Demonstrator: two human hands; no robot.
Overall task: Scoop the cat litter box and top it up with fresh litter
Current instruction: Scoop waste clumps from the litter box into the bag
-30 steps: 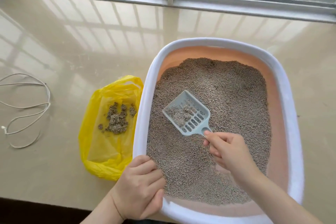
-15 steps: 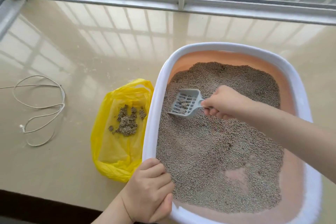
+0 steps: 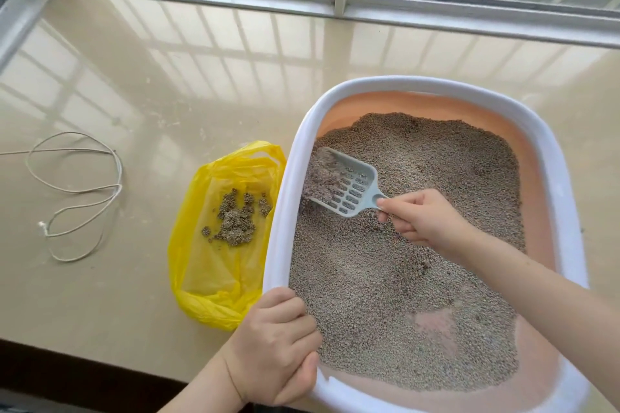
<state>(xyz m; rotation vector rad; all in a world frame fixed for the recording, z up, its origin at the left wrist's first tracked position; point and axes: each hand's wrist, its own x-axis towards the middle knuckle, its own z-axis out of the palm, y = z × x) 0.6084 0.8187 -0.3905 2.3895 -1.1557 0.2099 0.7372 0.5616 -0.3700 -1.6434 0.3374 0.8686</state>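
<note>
Your right hand (image 3: 423, 218) holds the scoop (image 3: 342, 185) tight; it looks full. The yellow bag (image 3: 214, 265) lies just left, past the box rim (image 3: 285, 204).

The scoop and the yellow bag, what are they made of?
The scoop looks like hard, pale blue-grey plastic: smooth, moulded in one piece, with neat slots cut through it. The yellow bag looks like thin, soft plastic film: it is crinkled, a bit shiny and see-through, so the floor shows faintly beneath the litter clumps lying in it.
</note>
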